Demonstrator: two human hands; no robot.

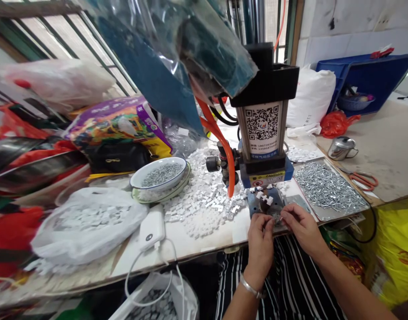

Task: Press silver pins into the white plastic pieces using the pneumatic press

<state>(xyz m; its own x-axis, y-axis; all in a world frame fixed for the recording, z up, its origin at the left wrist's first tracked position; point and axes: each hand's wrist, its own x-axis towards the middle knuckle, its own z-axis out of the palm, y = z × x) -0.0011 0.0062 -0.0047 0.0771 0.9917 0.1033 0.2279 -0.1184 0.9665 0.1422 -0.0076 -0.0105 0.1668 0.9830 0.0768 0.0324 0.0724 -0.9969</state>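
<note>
Both hands work at the front of a small pneumatic press (262, 171) with a QR code label. My left hand (261, 233) rests by the near edge of its metal base (253, 205), fingers bent and closed together; whatever they hold is hidden. Close beside it, my right hand (300, 224) pinches thumb and forefinger on something too small to name. Small white plastic pieces (264, 198) sit under the press head, just beyond the fingertips. Many more white pieces (204, 191) lie heaped on the table to the left.
At right, a tray holds metal pins (329, 184), near orange-handled scissors (364, 180) and a metal cup (342, 148). Leftward are an enamel bowl of pins (162, 174), a white power bank (152, 226) with cable, and a plastic bag of white pieces (90, 222). An orange hose (224, 146) hangs beside the press.
</note>
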